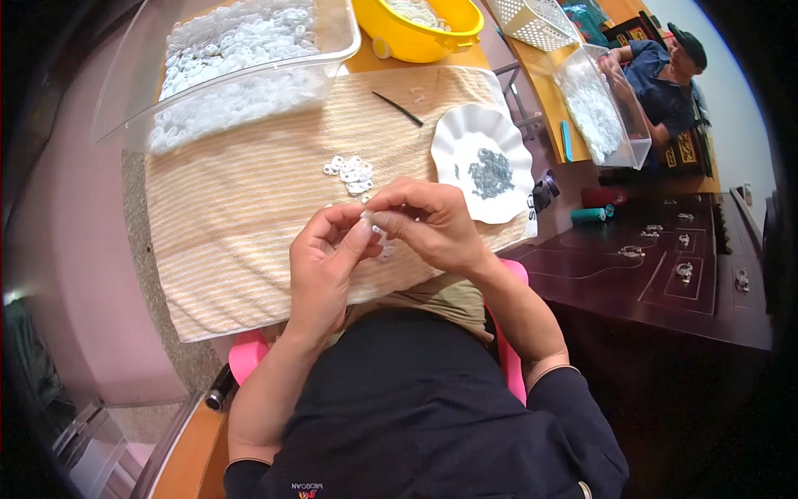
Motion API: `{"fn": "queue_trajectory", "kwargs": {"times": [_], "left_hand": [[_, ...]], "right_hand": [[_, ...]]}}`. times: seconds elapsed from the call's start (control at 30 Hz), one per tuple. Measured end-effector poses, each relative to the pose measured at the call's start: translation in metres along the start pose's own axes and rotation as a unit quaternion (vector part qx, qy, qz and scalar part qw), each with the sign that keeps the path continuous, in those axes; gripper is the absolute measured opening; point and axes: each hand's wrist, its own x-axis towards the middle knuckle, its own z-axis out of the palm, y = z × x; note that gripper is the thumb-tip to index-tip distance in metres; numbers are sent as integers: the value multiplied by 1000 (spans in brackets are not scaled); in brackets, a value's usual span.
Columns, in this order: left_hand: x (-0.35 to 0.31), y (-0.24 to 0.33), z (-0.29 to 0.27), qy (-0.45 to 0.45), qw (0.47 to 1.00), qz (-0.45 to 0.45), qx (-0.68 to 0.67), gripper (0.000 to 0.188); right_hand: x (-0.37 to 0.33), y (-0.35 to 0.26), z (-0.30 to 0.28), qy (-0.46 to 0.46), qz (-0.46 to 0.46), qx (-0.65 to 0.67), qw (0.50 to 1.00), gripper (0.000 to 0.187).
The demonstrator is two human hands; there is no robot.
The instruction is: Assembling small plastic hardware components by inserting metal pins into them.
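Note:
My left hand (pixel 322 254) and my right hand (pixel 431 223) meet over the near part of a striped cloth (pixel 241 224). The fingertips of both are pinched together on a small white plastic piece (pixel 366 214), mostly covered by the fingers. Just beyond them lies a little pile of flat white plastic pieces with holes (pixel 355 173). A few more white pieces (pixel 386 251) show beneath my right hand. To the right, a white wavy-rimmed plate (pixel 453 133) bears a heap of tiny dark grey parts (pixel 490 173). Farther off lies a thin black tool (pixel 397 108), perhaps tweezers.
A clear bin (pixel 341 54) full of white pieces stands far left, beside a yellow tub (pixel 416 43). At far right, a person (pixel 665 79) reaches into another clear bin (pixel 638 150), near a white basket (pixel 536 23). A dark panelled surface (pixel 598 258) lies right.

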Motion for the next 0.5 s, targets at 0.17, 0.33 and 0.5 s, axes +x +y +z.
{"fn": "queue_trajectory", "kwargs": {"times": [0.17, 0.33, 0.5], "left_hand": [[-2, -3, 0, -18, 999, -20, -29, 16], [-3, -7, 2, -15, 999, -18, -27, 14], [-5, -10, 2, -13, 1000, -21, -19, 12]], "right_hand": [[-8, 4, 5, 23, 10, 71, 997, 12], [-12, 4, 4, 34, -36, 10, 999, 12], [-18, 3, -6, 30, -103, -59, 993, 16]]}}
